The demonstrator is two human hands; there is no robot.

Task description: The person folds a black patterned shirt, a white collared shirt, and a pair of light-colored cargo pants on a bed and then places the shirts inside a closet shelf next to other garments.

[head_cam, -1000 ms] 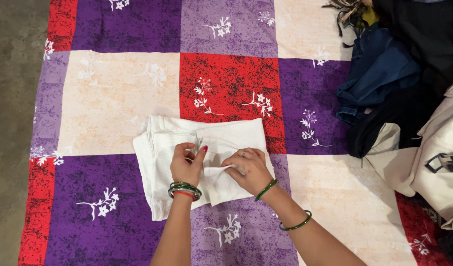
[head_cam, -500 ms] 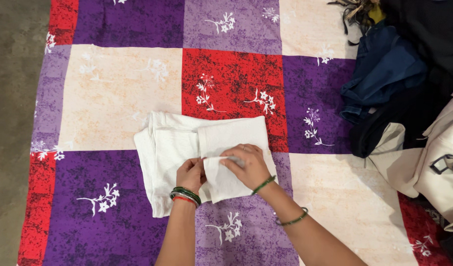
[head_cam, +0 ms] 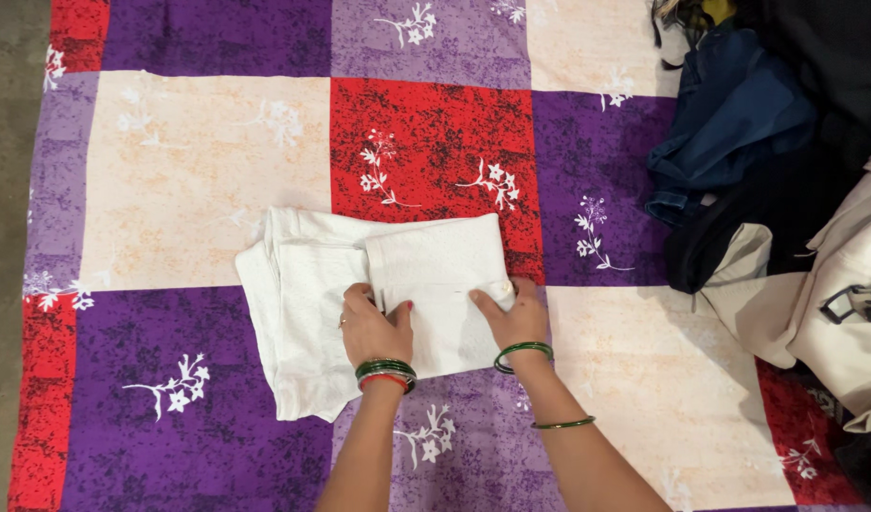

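A folded white cloth (head_cam: pixel 312 303) lies near the middle of a patchwork sheet (head_cam: pixel 189 180) of red, purple and cream squares with white flower prints. Both hands rest on the cloth's smaller top fold, which covers its right part. The left hand (head_cam: pixel 374 327) lies flat at that fold's left edge, fingers together and pressing down, grasping nothing. The right hand (head_cam: pixel 516 318) is at the fold's right edge, fingers spread a little over the corner; whether they pinch the edge I cannot tell. Green bangles ring both wrists, with a red one on the left. The cloth's lower left edge is rumpled and sticks out past the neat fold.

To the left and above the cloth the sheet lies bare, up to its edge against the grey floor (head_cam: pixel 4 190). To the right, well apart from the cloth, sits a clothes pile (head_cam: pixel 777 171) of dark blue, black and beige pieces.
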